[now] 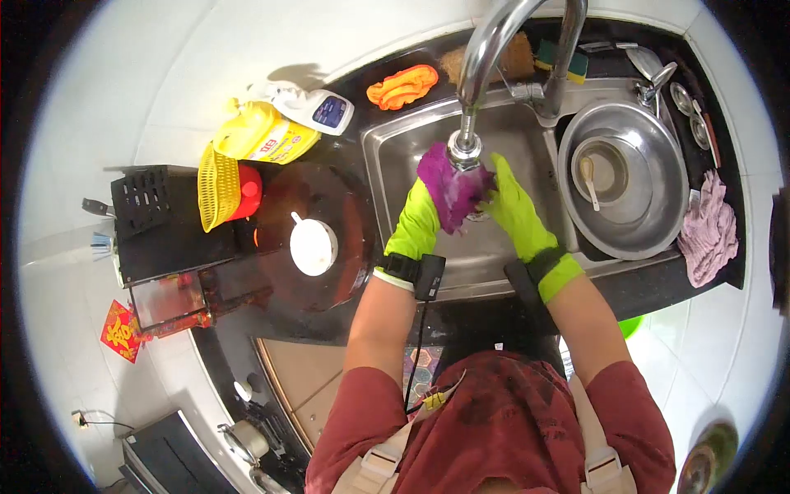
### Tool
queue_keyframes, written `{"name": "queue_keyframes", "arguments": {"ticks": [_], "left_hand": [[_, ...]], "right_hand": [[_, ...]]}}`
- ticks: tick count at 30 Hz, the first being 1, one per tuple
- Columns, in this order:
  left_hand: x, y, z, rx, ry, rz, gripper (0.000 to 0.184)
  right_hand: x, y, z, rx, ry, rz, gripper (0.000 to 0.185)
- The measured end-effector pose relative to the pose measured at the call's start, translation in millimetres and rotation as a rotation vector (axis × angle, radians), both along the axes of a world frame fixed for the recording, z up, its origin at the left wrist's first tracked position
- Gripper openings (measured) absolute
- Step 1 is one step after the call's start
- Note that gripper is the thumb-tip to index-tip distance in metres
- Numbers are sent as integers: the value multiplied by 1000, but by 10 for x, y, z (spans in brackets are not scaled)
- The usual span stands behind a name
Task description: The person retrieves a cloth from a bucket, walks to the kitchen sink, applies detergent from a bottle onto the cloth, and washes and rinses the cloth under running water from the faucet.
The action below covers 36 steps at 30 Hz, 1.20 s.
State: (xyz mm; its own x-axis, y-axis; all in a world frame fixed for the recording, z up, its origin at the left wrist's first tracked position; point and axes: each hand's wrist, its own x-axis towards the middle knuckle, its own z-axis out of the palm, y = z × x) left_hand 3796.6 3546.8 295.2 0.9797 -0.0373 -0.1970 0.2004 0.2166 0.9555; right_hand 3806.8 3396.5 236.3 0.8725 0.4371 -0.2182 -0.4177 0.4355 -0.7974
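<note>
Both my hands wear lime-green gloves and are over the sink basin, under the faucet. A purple cloth hangs between them, right below the spout. My left hand has the cloth's left side gripped, its fingers partly covered by the fabric. At the cloth's right edge, my right hand has its fingers curled against the fabric, with dark glove fingertips showing. Part of the cloth is hidden behind the faucet head.
A large metal bowl holding a smaller pot and a spoon stands right of the basin. A pink cloth lies beyond it. On the left are a white cup, a yellow jug, a white bottle and an orange cloth.
</note>
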Motion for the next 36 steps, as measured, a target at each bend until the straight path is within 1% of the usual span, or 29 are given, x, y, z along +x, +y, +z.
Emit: {"name": "queue_keyframes", "arguments": {"ticks": [2, 3, 4, 5, 6, 8, 9, 10, 11, 12, 13, 14, 15, 17, 18, 19, 20, 21, 22, 23, 24, 25, 26, 28, 29, 31, 32, 34, 36], "left_hand": [[-68, 179, -102, 413, -17, -82, 26], [-89, 214, -109, 415, -19, -82, 26], [-112, 238, -120, 18, 82, -24, 28], [-143, 267, -131, -378, 182, 33, 31], [-180, 316, -158, -377, 181, 32, 31], [-256, 427, -264, 1087, -339, -168, 28], [-296, 462, -415, 614, -176, -56, 34], [-298, 429, -292, 615, -176, -56, 34], [-301, 401, -169, 814, -252, -62, 34], [-308, 386, -78, 1015, -325, -68, 35], [-338, 417, -179, 1017, -319, -68, 35], [-372, 449, -374, 181, -30, 124, 38], [-370, 438, -492, -662, 252, 295, 43], [-416, 263, -449, -604, 216, 349, 46], [-408, 160, -450, -547, 180, 402, 50], [-220, 84, -390, -915, 280, 239, 54], [-365, 25, -278, -765, 455, 210, 59], [-281, -20, -452, -914, 360, 210, 61], [-189, -57, -625, -1062, 262, 211, 64], [-177, -21, -770, -1072, 262, 210, 64], [-163, 15, -848, -680, 113, 171, 61], [-151, 37, -976, -288, -33, 131, 58], [-111, -59, -1209, -299, -29, 132, 58], [-27, -364, -1595, -1666, -457, -108, 58], [-54, -350, -1604, -1668, -456, -104, 58], [-49, -365, -967, -886, 404, 358, 46], [-48, -529, -836, -709, 397, 475, 39], [-101, -380, -1099, -411, 139, 257, 38], [-121, -8, -1335, -264, 88, 142, 39]], "right_hand": [[82, 141, -122, -2, 74, 83, 51], [144, 294, -96, 81, 323, 113, 46], [178, 367, -66, 164, 573, 141, 45], [62, 309, -39, 127, 535, 110, 45], [49, 344, -223, 129, 534, 109, 45], [-14, 487, -869, 128, 440, 88, 50], [-62, 554, -1021, 128, 440, 88, 50], [-123, 608, -1100, 136, 328, -35, 53], [-173, 639, -1181, 142, 215, -155, 56], [-136, 565, -679, 234, 325, -111, 54], [-93, 489, -109, 322, 443, -73, 54], [-47, 413, 488, 401, 565, -42, 53], [21, 441, 287, 402, 565, -42, 53], [216, 508, -252, 260, -123, -131, 46], [245, 494, -213, 259, -126, -134, 46], [263, 476, -147, 180, 162, -72, 45], [270, 477, -85, 95, 449, -10, 46], [196, 591, -193, -22, 111, -95, 39], [105, 600, 1, -30, 115, -95, 39], [7, 560, 197, -285, -92, 0, 34], [-30, 521, 329, -539, -299, 97, 31], [-34, 627, 190, -518, -633, -126, 23], [-30, 553, 43, -529, -631, -121, 23], [35, 370, 294, -783, -787, 88, 25], [170, 389, 86, -788, -833, 74, 25], [621, 333, 127, -759, -749, 105, 25], [692, 319, 148, -731, -664, 139, 25], [566, 388, 216, -754, -581, 79, 25], [293, 453, 246, -784, -497, 26, 26]]}}
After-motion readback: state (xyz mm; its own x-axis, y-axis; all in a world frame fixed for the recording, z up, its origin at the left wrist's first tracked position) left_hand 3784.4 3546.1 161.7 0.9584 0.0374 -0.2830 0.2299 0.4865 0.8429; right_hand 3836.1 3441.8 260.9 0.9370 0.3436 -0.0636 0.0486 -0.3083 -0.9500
